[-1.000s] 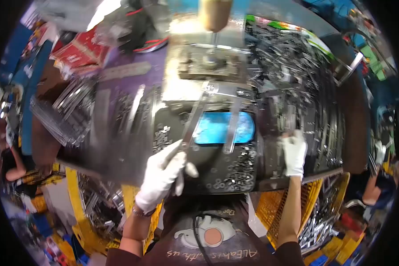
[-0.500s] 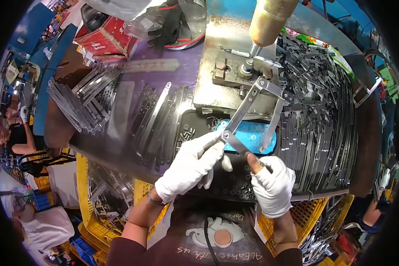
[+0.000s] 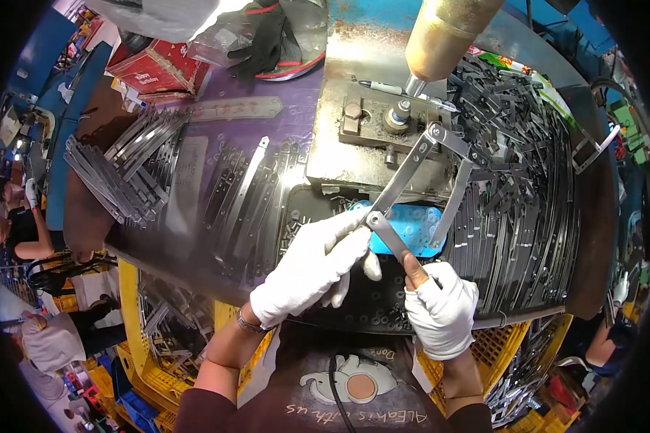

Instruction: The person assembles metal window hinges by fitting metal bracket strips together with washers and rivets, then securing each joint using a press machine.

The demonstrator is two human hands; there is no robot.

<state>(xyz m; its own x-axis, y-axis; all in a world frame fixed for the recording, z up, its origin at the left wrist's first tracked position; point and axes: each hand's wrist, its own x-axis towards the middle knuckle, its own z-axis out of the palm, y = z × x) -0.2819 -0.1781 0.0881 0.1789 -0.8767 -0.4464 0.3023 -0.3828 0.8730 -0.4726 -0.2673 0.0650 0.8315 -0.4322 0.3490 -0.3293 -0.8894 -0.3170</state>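
The machine's tan head (image 3: 444,47) stands far over its metal base, and a hand carried in beneath it could be pinched if the head came down. The heap of loose strips (image 3: 513,144) on the right lies close to the linked strips (image 3: 401,177), so a swing to the right could snag there. The linked strips sit in the middle of the bench, gripped only at their near end; their joints may fold unexpectedly, since the far corner and the right-hand strip are in neither hand. The left hand (image 3: 310,263) is closed on the near joint; the right hand (image 3: 443,310) is clamped on the near strip's end, a bare digit against the metal, which a sharp edge might nick. The right-hand strip stands over the blue dish (image 3: 419,250), and catching its rim could tip the washers (image 3: 412,214) out.

Counting: one machine head; one heap on the right, its strips too tangled to count; one red box (image 3: 155,68) far left; four linked strips with three visible joints; two gloved hands; one blue dish; one pen (image 3: 383,87) on the base; washers too many and small to number.
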